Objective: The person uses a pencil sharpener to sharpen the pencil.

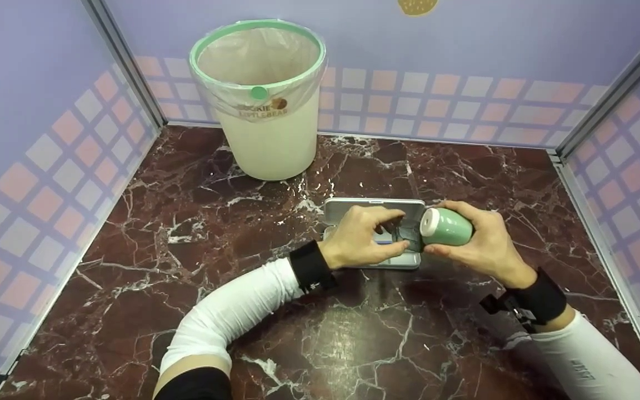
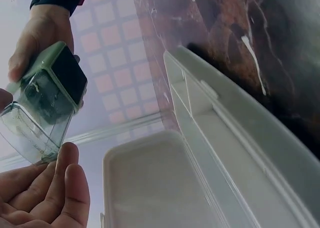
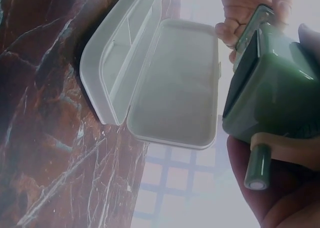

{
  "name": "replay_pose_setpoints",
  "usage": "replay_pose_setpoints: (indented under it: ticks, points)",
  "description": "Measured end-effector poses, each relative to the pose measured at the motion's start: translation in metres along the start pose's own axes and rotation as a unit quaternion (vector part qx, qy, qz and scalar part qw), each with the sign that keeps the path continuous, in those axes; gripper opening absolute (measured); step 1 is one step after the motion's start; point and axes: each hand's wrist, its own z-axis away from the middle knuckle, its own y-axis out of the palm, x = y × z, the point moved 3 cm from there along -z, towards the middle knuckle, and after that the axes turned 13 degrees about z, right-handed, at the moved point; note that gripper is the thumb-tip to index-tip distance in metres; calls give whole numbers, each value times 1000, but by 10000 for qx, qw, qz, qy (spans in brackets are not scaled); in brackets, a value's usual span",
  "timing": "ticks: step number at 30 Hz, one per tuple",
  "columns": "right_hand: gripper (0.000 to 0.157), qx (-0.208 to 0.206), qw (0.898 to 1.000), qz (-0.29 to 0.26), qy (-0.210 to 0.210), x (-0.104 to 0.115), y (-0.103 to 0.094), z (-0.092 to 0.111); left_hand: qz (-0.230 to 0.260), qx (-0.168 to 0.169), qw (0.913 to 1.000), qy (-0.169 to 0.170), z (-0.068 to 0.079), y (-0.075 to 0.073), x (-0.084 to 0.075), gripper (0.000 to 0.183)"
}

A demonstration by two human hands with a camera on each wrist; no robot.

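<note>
My right hand (image 1: 481, 241) grips a green hand-crank pencil sharpener (image 1: 450, 228), tipped on its side with its white end facing left. Its crank handle (image 3: 259, 168) sticks out beside my palm in the right wrist view. A clear shavings box (image 2: 37, 130) sits at the sharpener's dark square end. My left hand (image 1: 361, 236) pinches that box between thumb and fingertips. Below both hands lies an open pencil case (image 1: 409, 261), its lid (image 3: 175, 83) raised at the back. Divided compartments (image 3: 120, 53) show in its base; my left hand hides part of the case from above.
A cream trash bin (image 1: 275, 144) with a green rim and clear liner stands behind the case, to the left. White crumbs or flecks are scattered on the dark marbled tabletop (image 1: 298, 333) near it. Patterned panels (image 1: 464, 44) enclose the back and sides.
</note>
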Motion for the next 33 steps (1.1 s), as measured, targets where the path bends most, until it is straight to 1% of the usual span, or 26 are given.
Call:
replay_pose_setpoints:
  ticks: [3, 7, 11, 16, 19, 22, 25, 28, 33]
  points:
    - [75, -110, 9999, -5, -118, 0, 0, 0, -15, -76, 9998, 197, -1, 4, -1, 57]
    - [76, -180, 9995, -3, -266, 1, 1, 0, 45, -26, 9995, 327, -1, 10, -2, 57]
    - [78, -170, 9989, -26, -445, 2, 2, 0, 28, 61, 9993, 366, -3, 18, -3, 55]
    - [80, -174, 9971, -21, -737, 3, 2, 1, -89, 64, 9991, 399, -5, 26, -6, 50]
    - [80, -159, 9963, -118, -835, 3, 1, 3, -158, 97, 9991, 371, -8, 32, -8, 48]
    - [81, -149, 9958, -227, -873, 3, -1, 4, -205, 178, 9992, 283, -11, 39, -8, 48]
    - [81, -128, 9957, -252, -883, 3, -3, 6, -201, 271, 9994, 105, -15, 43, -8, 47]
    - [80, -88, 9963, -108, -854, -1, -5, 8, -226, 396, 9988, -176, -19, 47, -8, 48]
    - [79, 34, 9977, 286, -616, -10, -8, 10, -379, 561, 9952, -710, -31, 55, -8, 45]
